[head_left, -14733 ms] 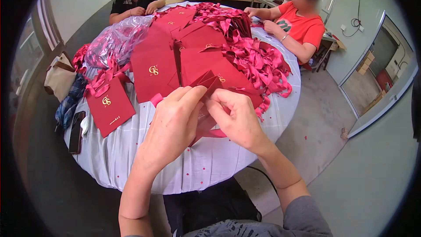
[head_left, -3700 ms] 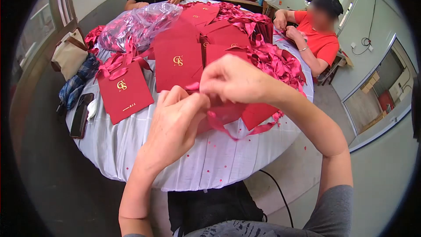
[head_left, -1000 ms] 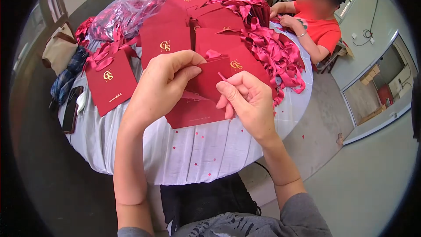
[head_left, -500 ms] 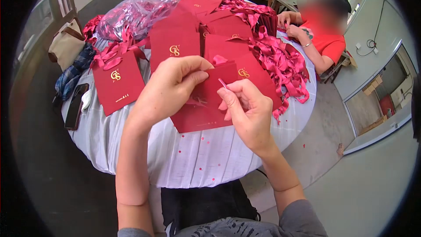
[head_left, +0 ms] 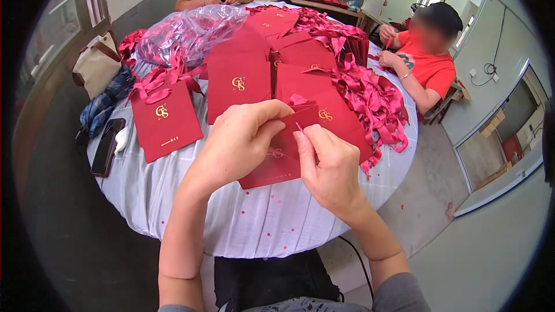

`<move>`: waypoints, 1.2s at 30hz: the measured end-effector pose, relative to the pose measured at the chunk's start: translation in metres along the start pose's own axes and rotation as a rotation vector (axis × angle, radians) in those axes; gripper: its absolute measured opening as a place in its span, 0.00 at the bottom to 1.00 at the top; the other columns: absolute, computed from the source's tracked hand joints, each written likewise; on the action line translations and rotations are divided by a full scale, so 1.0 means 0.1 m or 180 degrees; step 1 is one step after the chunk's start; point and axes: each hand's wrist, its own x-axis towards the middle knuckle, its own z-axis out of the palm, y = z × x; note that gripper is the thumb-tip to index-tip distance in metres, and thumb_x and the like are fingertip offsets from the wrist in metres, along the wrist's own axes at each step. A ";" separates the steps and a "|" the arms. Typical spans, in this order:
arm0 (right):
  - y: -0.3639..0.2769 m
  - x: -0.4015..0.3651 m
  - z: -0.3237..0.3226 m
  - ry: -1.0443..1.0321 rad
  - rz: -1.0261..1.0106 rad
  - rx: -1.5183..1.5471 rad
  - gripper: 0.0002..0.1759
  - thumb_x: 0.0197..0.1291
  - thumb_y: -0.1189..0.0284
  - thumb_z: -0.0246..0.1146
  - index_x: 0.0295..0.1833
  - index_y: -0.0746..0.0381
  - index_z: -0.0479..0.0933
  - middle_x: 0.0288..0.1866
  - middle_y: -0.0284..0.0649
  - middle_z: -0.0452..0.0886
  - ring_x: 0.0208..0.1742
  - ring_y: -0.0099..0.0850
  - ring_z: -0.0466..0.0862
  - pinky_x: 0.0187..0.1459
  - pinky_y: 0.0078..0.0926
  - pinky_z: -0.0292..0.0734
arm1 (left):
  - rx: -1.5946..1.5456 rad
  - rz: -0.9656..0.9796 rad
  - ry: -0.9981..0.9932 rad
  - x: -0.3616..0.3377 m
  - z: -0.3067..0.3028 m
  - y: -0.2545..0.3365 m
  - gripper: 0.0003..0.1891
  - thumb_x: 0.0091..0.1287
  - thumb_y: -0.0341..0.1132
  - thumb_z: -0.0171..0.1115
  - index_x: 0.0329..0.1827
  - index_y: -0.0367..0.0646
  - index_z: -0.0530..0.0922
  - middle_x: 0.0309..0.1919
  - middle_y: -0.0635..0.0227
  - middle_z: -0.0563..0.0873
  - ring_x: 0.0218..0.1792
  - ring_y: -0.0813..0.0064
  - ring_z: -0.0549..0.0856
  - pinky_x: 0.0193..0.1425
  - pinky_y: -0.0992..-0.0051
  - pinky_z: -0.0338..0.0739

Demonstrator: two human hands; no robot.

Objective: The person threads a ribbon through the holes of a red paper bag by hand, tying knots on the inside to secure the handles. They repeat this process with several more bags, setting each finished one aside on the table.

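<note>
My left hand (head_left: 240,144) is closed on the upper edge of a red paper gift bag (head_left: 269,174), thumb in front and fingers behind. In the fingertips of my right hand (head_left: 332,170) is the thin end of a pink ribbon (head_left: 299,127), pinched close against the bag's top edge. A small loop of ribbon (head_left: 298,100) shows just above that edge. Behind my hands, red bags with gold lettering (head_left: 238,78) lie in overlapping piles. A heap of loose pink ribbons (head_left: 376,107) spreads to their right.
A finished-looking red bag with ribbon handles (head_left: 167,124) lies at left. Near it are a phone (head_left: 108,147), a blue plaid cloth item (head_left: 107,101) and a beige bag (head_left: 97,65). A clear plastic sack (head_left: 191,32) stands behind. Co-workers sit at the far side and right of the white-covered table (head_left: 243,242).
My right fingers have closed in tighter on the ribbon end, near the bag's edge. My left hand keeps its grip on the bag. The whole view has shifted slightly with my head.
</note>
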 end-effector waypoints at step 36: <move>0.02 -0.05 -0.19 -0.0827 0.1593 0.1643 0.08 0.66 0.74 0.59 0.36 0.67 0.76 0.27 0.45 0.80 0.24 0.32 0.81 0.27 0.30 0.73 | 0.0938 0.0515 0.0198 -0.07 0.24 0.17 0.10 0.61 0.26 0.59 0.46 0.40 0.79 0.32 0.57 0.86 0.33 0.57 0.85 0.34 0.65 0.76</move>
